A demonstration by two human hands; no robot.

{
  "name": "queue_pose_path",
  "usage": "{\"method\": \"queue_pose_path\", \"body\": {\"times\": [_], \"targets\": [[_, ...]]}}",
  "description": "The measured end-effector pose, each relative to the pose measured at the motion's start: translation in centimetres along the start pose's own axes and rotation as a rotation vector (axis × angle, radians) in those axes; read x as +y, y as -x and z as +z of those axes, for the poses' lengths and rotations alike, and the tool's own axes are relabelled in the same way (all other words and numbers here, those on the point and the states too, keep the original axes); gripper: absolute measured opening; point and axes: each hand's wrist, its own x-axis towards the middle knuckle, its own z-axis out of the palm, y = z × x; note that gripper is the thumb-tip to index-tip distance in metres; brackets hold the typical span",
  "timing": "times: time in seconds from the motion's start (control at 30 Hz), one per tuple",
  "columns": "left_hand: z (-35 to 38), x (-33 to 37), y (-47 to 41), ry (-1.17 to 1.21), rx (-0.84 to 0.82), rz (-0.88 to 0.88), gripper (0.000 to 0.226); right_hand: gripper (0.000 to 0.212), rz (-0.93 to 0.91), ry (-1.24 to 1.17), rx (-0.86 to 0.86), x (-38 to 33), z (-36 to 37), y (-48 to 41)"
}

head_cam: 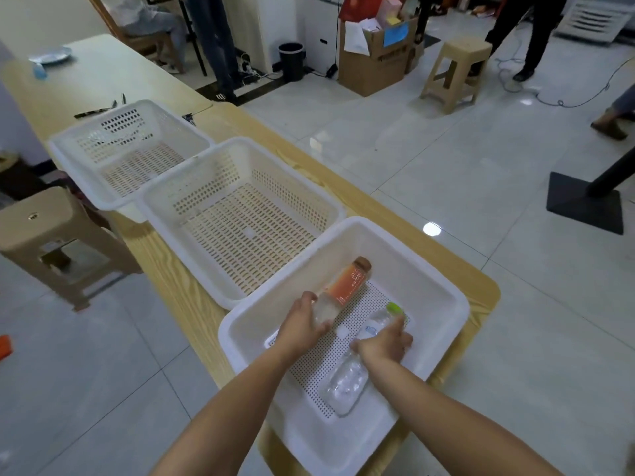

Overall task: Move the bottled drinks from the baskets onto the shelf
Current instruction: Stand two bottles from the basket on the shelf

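Three white perforated baskets stand in a row on a long wooden table. In the nearest basket (443,297) lie two bottles. A bottle with an orange label and brown cap (348,281) lies on its side, and my left hand (302,324) grips its clear lower end. A clear bottle with a green cap (347,379) lies beside it, and my right hand (385,343) curls round its middle. The middle basket (165,201) and the far basket (68,149) hold no bottles. No shelf is in view.
The wooden table (171,276) runs from lower right to upper left. Beige stools stand at its left (41,235) and on the far floor (457,70). Cardboard boxes (371,60), a black bin (292,60), floor cables and standing people fill the background. A black stand base (584,204) sits right.
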Motion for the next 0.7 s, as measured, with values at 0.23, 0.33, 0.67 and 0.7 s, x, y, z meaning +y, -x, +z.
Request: {"method": "queue_pose_path", "body": {"times": [0.23, 0.33, 0.67, 0.7], "targets": [[0.1, 0.9, 0.0, 0.076, -0.053, -0.124, 0.065, 0.117, -0.092, -0.073, 0.035, -1.0, -0.7, -1.0], [0.8, 0.8, 0.6, -0.147, -0.029, -0.101, 0.089, 0.096, 0.146, -0.066, -0.057, -0.6, 0.2, 0.2], [1.9, 0.4, 1.1, -0.214, -0.083, -0.215, 0.083, 0.055, 0.260, -0.174, -0.250, 0.8, -0.3, 0.2], [1.8, 0.7, 0.9, -0.176, -0.088, -0.230, 0.085, 0.056, 0.264, -0.186, -0.251, 0.7, -0.4, 0.0]]}}
